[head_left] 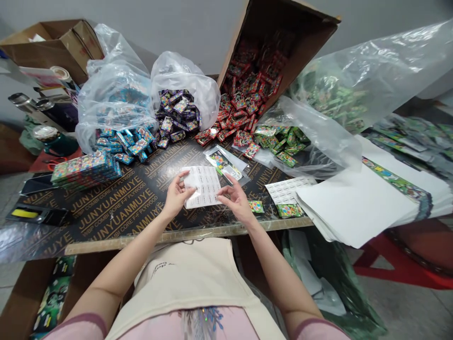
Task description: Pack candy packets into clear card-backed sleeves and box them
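Observation:
A small white sheet of round printed stickers [204,185] is held in front of me, just above the dark table. My left hand [176,194] grips its left edge, thumb on top and fingers behind. At the lower right edge, my right hand [236,200] pinches the sheet, its index finger raised toward a clear plastic pouch with a printed card [226,164]. That pouch lies flat behind the sheet. To the right of my right hand are a small green packet [256,206], another green packet [290,210] and a second sticker sheet [285,190].
Blue packets [136,144], purple packets [177,113], red packets [244,106] and green packets [288,141] spill from bags and a tilted carton [297,52]. Stacked boxes [85,169] stand left, near a tape cutter [37,215]. White sheets [354,203] overhang the front edge at right.

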Available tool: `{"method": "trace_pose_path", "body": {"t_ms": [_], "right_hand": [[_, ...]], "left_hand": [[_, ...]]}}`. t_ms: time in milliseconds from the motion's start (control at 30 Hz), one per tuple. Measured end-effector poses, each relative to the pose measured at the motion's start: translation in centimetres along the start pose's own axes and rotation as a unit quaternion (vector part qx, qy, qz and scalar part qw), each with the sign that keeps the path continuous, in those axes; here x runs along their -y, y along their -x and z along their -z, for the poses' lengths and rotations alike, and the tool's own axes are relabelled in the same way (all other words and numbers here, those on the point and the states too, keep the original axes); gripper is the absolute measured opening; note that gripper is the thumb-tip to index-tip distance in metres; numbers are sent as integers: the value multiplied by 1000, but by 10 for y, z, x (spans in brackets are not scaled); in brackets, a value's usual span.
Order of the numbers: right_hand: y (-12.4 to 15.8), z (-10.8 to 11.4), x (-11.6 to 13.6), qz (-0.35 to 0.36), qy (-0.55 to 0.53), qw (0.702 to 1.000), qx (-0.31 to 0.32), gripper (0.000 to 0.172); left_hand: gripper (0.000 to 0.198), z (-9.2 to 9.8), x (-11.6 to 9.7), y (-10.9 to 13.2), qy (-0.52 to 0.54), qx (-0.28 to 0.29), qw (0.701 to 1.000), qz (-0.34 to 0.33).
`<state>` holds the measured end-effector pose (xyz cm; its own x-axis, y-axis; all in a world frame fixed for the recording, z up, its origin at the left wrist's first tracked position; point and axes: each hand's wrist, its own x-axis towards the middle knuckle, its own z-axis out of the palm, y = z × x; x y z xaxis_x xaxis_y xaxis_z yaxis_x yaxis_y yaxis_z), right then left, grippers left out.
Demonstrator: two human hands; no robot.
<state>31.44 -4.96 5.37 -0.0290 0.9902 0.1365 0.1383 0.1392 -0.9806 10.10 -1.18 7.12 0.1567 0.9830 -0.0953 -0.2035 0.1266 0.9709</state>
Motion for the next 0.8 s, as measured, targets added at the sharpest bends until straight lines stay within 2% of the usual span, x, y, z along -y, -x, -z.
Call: {"method": "trace_pose_path", "body": {"t_ms": [67,133,200,267,333,433,533,633,800], "right_hand": [[-1,1,-3,-21,-8,999,-24,65],[-2,0,-7,-45,-12,997,-64,69],[-2,-1,-9,-69,-54,995,-38,79],[0,-3,-10,-76,-93,993,2,80],[1,-3,-9,-62,-89,994,-18,69],[1,-3,-10,-52,-72,993,-73,50],[0,-1,-11,-73,-74,992,-70,46],[1,-1,-11,-90,-59,992,-72,44],[4,-4,2,-84,18,991,-103,25]], "left_hand": [[69,2,0,-3,3,-8,1000,2],[64,4,1,-4,-3,-12,1000,4],[62,6,1,-4,-4,-14,1000,5],[61,5,1,-3,7,-16,1000,7],[57,4,0,-1,17,-13,1000,10],[50,2,-1,4,-3,19,999,33],[46,2,-1,7,-27,38,997,69],[43,3,1,5,-55,14,996,75],[25,4,4,-1,-156,-27,987,16]]}}
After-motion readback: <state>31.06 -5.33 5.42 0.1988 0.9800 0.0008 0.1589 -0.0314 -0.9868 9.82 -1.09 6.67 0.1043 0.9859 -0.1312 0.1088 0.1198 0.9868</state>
